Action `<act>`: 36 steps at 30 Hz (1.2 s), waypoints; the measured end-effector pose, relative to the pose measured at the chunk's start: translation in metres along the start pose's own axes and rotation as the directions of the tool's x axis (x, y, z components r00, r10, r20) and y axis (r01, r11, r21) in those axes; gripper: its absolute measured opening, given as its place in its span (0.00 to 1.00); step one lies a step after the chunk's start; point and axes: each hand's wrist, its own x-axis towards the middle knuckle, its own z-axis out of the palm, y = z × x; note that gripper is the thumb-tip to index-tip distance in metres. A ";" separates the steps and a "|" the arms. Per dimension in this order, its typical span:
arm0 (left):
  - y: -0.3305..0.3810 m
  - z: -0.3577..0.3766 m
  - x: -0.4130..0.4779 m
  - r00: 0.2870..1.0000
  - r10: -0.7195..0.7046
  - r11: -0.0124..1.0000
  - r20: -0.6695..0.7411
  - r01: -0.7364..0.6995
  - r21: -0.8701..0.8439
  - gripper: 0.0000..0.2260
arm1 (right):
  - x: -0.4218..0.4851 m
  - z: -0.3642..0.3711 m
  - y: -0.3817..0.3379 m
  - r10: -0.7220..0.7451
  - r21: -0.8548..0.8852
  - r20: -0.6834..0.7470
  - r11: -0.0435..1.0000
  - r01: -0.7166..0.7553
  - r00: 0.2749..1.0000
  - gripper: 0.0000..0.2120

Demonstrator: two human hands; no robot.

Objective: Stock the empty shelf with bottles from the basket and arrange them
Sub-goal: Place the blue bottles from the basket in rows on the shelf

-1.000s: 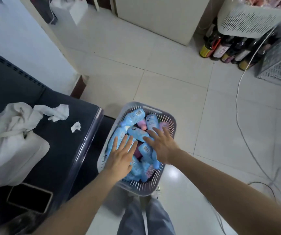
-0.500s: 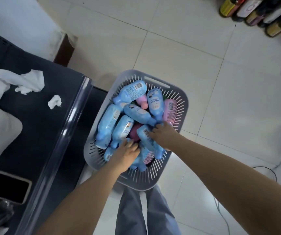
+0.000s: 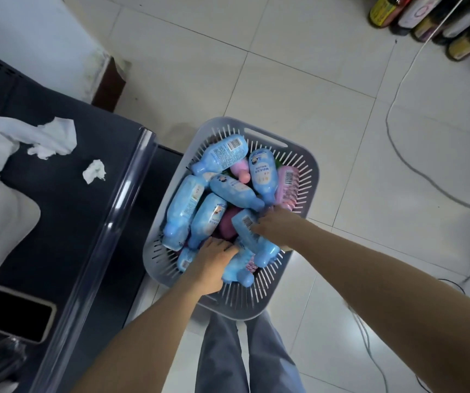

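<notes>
Head view, item: grey slotted basket (image 3: 242, 310), centre frame on the tiled floor, heaped with blue and pink bottles (image 3: 197, 205) lying flat

Right hand (image 3: 276, 222): fingers curled round a blue bottle (image 3: 252, 236) at the heap's right side

Left hand (image 3: 214, 262): fingers bent down into the near end of the heap (grip hidden, cannot tell)

Change: a second ago both hands lay flat and spread on the heap; now they dig in, so the first lift looks imminent

Dark shelf (image 3: 66, 211), left of frame: no bottles yet; tissue scraps (image 3: 52, 137) and a phone (image 3: 9, 316) lie there
</notes>
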 end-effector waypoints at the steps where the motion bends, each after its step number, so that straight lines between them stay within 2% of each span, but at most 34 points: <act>1: 0.003 -0.006 -0.004 0.997 -0.076 0.990 -0.013 0.074 -0.119 0.23 | -0.007 -0.006 0.001 -0.004 0.086 0.029 0.996 0.002 1.000 0.22; 3: 0.011 -0.019 -0.014 0.958 -0.286 0.890 -0.038 0.251 -0.380 0.19 | -0.019 -0.014 0.002 0.027 0.334 0.056 0.942 -0.044 0.998 0.28; 5: 0.020 -0.034 -0.022 0.878 -0.479 0.688 -0.001 0.374 -0.622 0.19 | -0.030 -0.018 0.002 0.075 0.570 0.057 0.816 -0.094 0.996 0.32; 7: 0.027 -0.053 -0.028 0.792 -0.606 0.448 0.081 0.424 -0.787 0.20 | -0.039 -0.022 0.001 0.149 0.759 0.064 0.635 -0.145 0.987 0.36; 8: 0.030 -0.064 -0.032 0.764 -0.632 0.334 0.128 0.418 -0.845 0.21 | -0.043 -0.026 -0.001 0.182 0.834 0.072 0.529 -0.159 0.981 0.37; 10: 0.036 -0.089 -0.040 0.768 -0.616 0.162 0.176 0.342 -0.926 0.22 | -0.051 -0.037 -0.005 0.217 0.941 0.063 0.313 -0.130 0.974 0.36; 12: 0.045 -0.117 -0.049 0.822 -0.551 0.097 0.145 0.236 -0.967 0.19 | -0.064 -0.053 -0.008 0.233 0.988 0.027 0.139 -0.061 0.972 0.30; 14: 0.054 -0.146 -0.058 0.872 -0.484 0.108 0.075 0.144 -0.984 0.17 | -0.080 -0.073 -0.013 0.208 0.999 -0.032 0.013 0.030 0.978 0.24; 16: 0.064 -0.174 -0.066 0.884 -0.468 0.123 0.011 0.078 -0.989 0.23 | -0.101 -0.097 -0.020 0.204 0.991 -0.098 -0.073 0.115 0.974 0.24; 19: 0.087 -0.219 -0.087 0.821 -0.562 0.106 -0.097 -0.044 -0.993 0.20 | -0.134 -0.138 -0.029 0.216 0.960 -0.200 -0.153 0.235 0.956 0.30; 21: 0.103 -0.247 -0.104 0.796 -0.580 0.116 -0.176 -0.133 -0.984 0.19 | -0.159 -0.166 -0.036 0.220 0.941 -0.262 -0.156 0.299 0.940 0.32; 25: 0.130 -0.295 -0.142 0.700 -0.637 0.180 -0.323 -0.273 -0.945 0.31 | -0.211 -0.222 -0.053 0.134 0.898 -0.407 -0.122 0.423 0.903 0.32; 29: 0.158 -0.339 -0.185 0.623 -0.630 0.290 -0.464 -0.366 -0.884 0.25 | -0.260 -0.277 -0.077 0.072 0.848 -0.523 -0.055 0.527 0.849 0.30; 32: 0.175 -0.366 -0.224 0.540 -0.651 0.338 -0.533 -0.423 -0.841 0.24 | -0.285 -0.316 -0.101 -0.021 0.799 -0.601 -0.013 0.601 0.799 0.29; 36: 0.188 -0.384 -0.282 0.387 -0.724 0.366 -0.571 -0.486 -0.793 0.31 | -0.305 -0.360 -0.142 -0.153 0.753 -0.652 -0.016 0.657 0.743 0.26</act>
